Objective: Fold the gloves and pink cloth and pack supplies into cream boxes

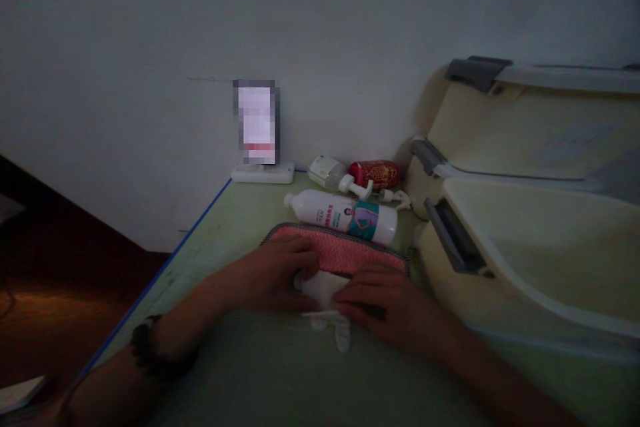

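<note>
Between both hands is a small, pale white object (323, 288), with a thin edge along its near side. A stubby, curved white part (342, 335) sticks out below it; the dim light hides its exact kind. My left hand (280, 273) is closed about the object's left end, fingers bent over it. From the right, my right hand (385, 297) pinches the opposite side, fingertips partly hidden. Just beyond them lies a pink cloth pad (340, 250) with a dark checked border. Behind the pad, a white bottle (345, 215) with a teal label rests on its side.
A clear pump bottle (327, 172), a red can-like container (380, 174) and a white nozzle piece (396, 198) lie near the wall. A lit phone (257, 123) stands on a white base (263, 173). An open cream storage bin (460, 300) occupies the right side.
</note>
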`<action>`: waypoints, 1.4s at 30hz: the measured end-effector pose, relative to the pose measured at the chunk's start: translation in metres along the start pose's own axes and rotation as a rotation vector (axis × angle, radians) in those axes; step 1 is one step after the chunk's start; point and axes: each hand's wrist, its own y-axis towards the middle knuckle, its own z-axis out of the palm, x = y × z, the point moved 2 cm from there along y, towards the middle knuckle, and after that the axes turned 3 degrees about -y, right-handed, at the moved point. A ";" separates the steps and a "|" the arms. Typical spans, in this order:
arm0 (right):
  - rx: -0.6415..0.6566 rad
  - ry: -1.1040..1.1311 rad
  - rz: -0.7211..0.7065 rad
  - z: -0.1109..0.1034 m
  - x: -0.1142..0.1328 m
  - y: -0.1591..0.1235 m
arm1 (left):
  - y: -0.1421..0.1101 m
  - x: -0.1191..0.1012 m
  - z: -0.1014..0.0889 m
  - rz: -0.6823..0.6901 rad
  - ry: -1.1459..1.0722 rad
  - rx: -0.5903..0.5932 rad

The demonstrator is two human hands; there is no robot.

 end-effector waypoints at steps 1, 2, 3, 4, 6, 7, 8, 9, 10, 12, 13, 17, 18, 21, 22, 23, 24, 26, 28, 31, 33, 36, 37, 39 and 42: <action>-0.001 -0.014 0.008 0.001 0.000 0.000 | 0.000 0.000 0.001 0.008 0.005 0.004; -0.001 -0.026 0.012 0.001 0.000 0.000 | 0.000 0.000 0.001 0.010 0.012 0.010; 0.001 -0.034 0.013 0.001 0.001 -0.001 | 0.000 -0.001 0.001 0.008 0.021 0.014; 0.004 -0.037 0.012 0.002 0.001 -0.001 | -0.001 -0.001 0.001 0.003 0.029 0.016; 0.000 -0.033 0.017 0.002 0.002 -0.001 | -0.001 -0.002 0.001 -0.009 0.039 0.013; -0.008 -0.033 0.021 0.002 0.001 -0.001 | -0.001 -0.003 0.001 -0.012 0.041 0.015; -0.019 -0.038 0.027 0.003 0.001 -0.001 | -0.001 -0.003 0.000 -0.013 0.041 0.019; -0.030 -0.049 0.032 0.003 0.001 -0.001 | -0.001 -0.004 0.000 -0.013 0.042 0.024; -0.035 -0.060 0.036 0.004 0.000 -0.001 | -0.002 -0.004 -0.001 -0.013 0.044 0.030; -0.028 -0.075 0.045 0.005 0.000 0.000 | -0.002 -0.004 -0.001 -0.014 0.050 0.040; -0.018 -0.081 0.052 0.006 0.001 0.000 | -0.002 -0.004 -0.001 -0.011 0.052 0.039; 0.034 -0.128 0.105 0.006 0.007 0.002 | -0.001 -0.002 0.001 0.006 0.067 0.013; 0.045 -0.145 0.127 0.006 0.008 0.002 | -0.001 -0.002 0.002 0.009 0.073 0.009; 0.032 -0.191 0.182 0.006 0.011 0.002 | -0.001 -0.001 0.002 0.007 0.075 -0.001; 0.022 -0.199 0.188 0.006 0.011 0.001 | -0.001 -0.001 0.002 0.007 0.066 -0.006; 0.013 -0.203 0.192 0.005 0.010 0.001 | -0.001 -0.002 0.002 0.009 0.054 -0.009; 0.011 -0.200 0.196 0.005 0.010 0.000 | -0.001 -0.002 0.001 0.011 0.039 -0.013; 0.015 -0.181 0.213 0.005 0.008 0.000 | -0.001 -0.002 0.000 0.010 0.013 -0.029; 0.008 -0.160 0.238 0.005 0.005 0.000 | -0.001 -0.001 0.000 -0.009 0.001 -0.064; -0.012 -0.107 0.253 0.003 0.002 0.000 | 0.001 0.003 0.003 -0.041 0.008 -0.119; -0.023 -0.060 0.251 0.003 0.000 0.000 | 0.002 0.005 0.006 -0.046 0.016 -0.135; -0.058 -0.007 0.248 0.003 -0.001 0.002 | 0.003 0.006 0.008 -0.064 0.015 -0.143; -0.072 0.003 0.251 0.003 -0.001 0.003 | 0.003 0.006 0.008 -0.072 0.012 -0.140; -0.095 0.008 0.265 0.004 0.000 0.004 | 0.003 0.005 0.008 -0.076 0.006 -0.128; -0.121 -0.024 0.292 0.006 0.002 0.006 | 0.003 0.003 0.006 -0.051 -0.005 -0.112</action>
